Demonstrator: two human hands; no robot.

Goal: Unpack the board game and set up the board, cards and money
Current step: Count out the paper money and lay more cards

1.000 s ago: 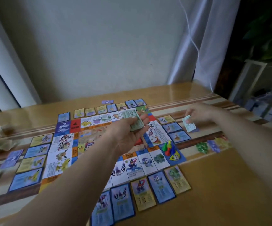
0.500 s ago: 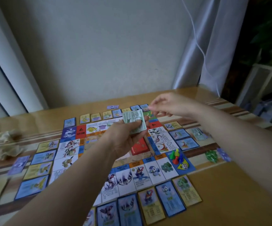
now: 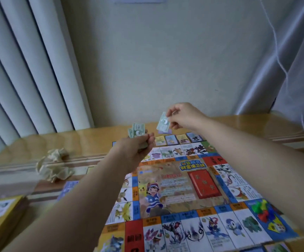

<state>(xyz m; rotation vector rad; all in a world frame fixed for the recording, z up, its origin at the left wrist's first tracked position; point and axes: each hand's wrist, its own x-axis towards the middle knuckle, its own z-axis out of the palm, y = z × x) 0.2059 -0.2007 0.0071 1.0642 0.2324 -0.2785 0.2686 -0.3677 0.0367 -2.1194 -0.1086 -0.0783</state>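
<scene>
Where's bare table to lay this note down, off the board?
Bare table lies at the far edge, between the crumpled paper and the left hand; more at the far right, by the curtain. Crowded: the card row behind the board.

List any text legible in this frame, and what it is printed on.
No text is legible.
Board title: yellow-and-blue characters, blurred.
Red card deck: gold marks, blurred.
Stack of bills in the left hand: print too small.
Single bill in the right hand: blurred.
</scene>
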